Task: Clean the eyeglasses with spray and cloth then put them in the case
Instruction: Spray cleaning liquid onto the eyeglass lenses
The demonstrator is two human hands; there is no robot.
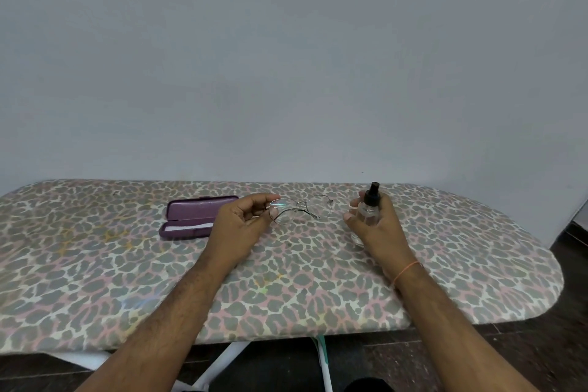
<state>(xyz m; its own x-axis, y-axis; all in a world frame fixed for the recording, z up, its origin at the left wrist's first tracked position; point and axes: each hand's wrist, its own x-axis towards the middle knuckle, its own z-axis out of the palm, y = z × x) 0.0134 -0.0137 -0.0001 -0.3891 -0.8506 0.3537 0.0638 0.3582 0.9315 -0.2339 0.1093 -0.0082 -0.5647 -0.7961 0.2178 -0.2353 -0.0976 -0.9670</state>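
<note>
Holding eyeglasses, spray bottle, case open

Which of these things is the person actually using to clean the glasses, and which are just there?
In use: the glasses held in the left hand; the spray bottle held in the right hand; the open purple case, with something white inside.

Just there: the patterned board cover; the orange wrist thread.

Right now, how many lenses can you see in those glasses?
2: one lens beside the left hand pinching the eyeglasses, the other lens farther right, toward the spray bottle.
</note>
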